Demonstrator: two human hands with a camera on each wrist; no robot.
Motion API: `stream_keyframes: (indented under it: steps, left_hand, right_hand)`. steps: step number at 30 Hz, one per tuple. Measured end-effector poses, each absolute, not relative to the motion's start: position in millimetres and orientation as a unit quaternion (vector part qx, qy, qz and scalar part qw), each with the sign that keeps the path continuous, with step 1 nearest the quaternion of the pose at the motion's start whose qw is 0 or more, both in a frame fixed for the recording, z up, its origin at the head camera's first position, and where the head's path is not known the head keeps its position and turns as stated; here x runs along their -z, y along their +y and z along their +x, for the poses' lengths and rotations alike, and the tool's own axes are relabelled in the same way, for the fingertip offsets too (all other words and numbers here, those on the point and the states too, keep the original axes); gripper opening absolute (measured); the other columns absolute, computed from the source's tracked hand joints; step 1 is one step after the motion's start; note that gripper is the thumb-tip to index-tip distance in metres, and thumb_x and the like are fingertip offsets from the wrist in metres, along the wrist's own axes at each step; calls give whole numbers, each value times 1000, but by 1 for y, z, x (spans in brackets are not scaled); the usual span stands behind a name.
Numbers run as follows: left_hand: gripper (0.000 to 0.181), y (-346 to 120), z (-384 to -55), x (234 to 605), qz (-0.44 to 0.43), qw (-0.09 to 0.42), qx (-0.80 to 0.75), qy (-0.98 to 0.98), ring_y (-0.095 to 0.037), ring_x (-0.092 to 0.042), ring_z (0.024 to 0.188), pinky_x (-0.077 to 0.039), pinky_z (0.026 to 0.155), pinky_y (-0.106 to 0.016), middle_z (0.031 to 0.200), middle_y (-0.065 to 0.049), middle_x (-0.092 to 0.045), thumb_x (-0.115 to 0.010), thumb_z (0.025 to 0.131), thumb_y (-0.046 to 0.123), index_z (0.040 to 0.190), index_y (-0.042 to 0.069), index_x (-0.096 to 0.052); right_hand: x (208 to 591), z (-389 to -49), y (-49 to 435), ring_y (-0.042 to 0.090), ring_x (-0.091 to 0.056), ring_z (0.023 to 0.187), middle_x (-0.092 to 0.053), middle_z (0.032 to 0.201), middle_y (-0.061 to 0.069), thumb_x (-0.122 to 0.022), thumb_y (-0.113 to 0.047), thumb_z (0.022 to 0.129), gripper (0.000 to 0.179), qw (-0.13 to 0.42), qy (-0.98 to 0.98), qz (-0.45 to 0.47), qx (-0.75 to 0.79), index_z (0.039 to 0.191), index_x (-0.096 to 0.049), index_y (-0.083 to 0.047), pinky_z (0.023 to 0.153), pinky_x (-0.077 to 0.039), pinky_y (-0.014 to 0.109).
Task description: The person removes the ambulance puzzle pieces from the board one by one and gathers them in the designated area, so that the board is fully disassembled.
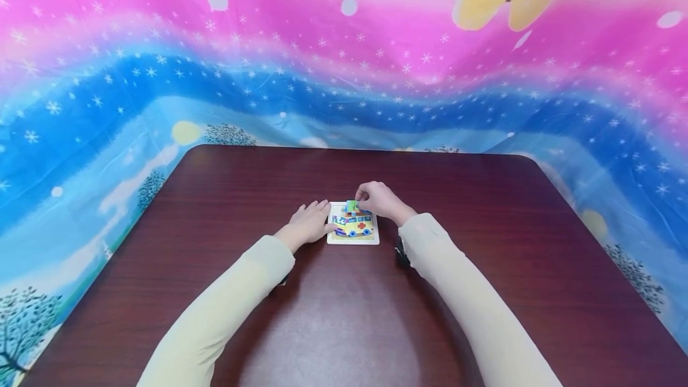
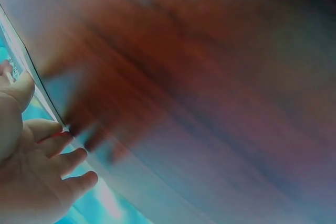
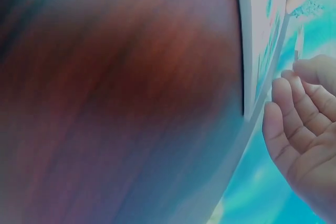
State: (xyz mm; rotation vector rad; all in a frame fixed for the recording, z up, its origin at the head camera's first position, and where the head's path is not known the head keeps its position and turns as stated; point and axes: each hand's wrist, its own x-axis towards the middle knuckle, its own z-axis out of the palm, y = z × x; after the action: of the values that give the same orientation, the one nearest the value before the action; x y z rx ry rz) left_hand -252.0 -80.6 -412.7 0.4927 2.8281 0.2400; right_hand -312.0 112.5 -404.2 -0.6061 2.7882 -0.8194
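Observation:
A small square picture puzzle board (image 1: 344,242) with a white frame lies on the table, showing a yellow ambulance with a red cross and blue wheels. My left hand (image 1: 309,224) lies at its left edge, fingers stretched out and thumb reaching onto the board. My right hand (image 1: 380,200) is over the board's upper right corner. Between its thumb and index finger it pinches a small green puzzle piece (image 1: 351,204), held over the top of the picture. In the right wrist view this piece (image 3: 299,44) appears thin and edge-on, raised off the board (image 3: 248,51).
The dark reddish-brown wooden table (image 1: 258,184) has rounded far corners. A hanging cloth (image 1: 322,76) in pink and blue with snowflakes and trees surrounds it at the back and sides. Black wrist gear (image 1: 401,252) shows under the right sleeve.

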Motion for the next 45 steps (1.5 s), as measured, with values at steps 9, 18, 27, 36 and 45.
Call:
stream_keyframes:
  steps: [9,18,27,36,45]
  left_hand:
    - [70,-88,-248,410,204,145,-89,964,-28,-17,136,-15,109,-44,150,-12,-20,-48,94,42,145,3,-23]
    - [74,-91,-241,407,228,161,-88,956,-29,-15,136,-15,108,-46,150,-11,-18,-50,92,46,145,1,-23]
    - [74,-91,-242,410,223,159,-85,958,-28,-15,137,-15,108,-45,150,-10,-19,-50,92,46,145,2,-23]
    - [73,-90,-240,407,225,162,-81,957,-29,-15,136,-15,108,-45,150,-10,-19,-49,93,45,145,2,-23]
    - [73,-89,-240,407,223,160,-85,958,-29,-16,136,-16,108,-45,150,-10,-19,-50,92,44,145,2,-24]
  right_hand:
    - [400,-312,147,18,-56,76,-63,86,6,-62,-6,86,7,86,936,-204,274,91,-66,-4,68,-47,31]
    - [405,-311,181,19,-54,74,-62,86,8,-61,-4,86,7,100,940,-191,264,91,-65,-2,66,-47,31]
    - [406,-308,197,19,-53,70,-61,82,7,-61,-3,86,5,118,940,-185,262,87,-65,-2,63,-46,31]
    - [407,-309,200,19,-52,73,-61,82,6,-60,-3,85,4,115,943,-191,248,86,-65,-3,67,-45,32]
    - [407,-309,199,20,-52,74,-60,84,7,-62,-5,85,4,122,944,-182,247,87,-64,-2,67,-46,33]
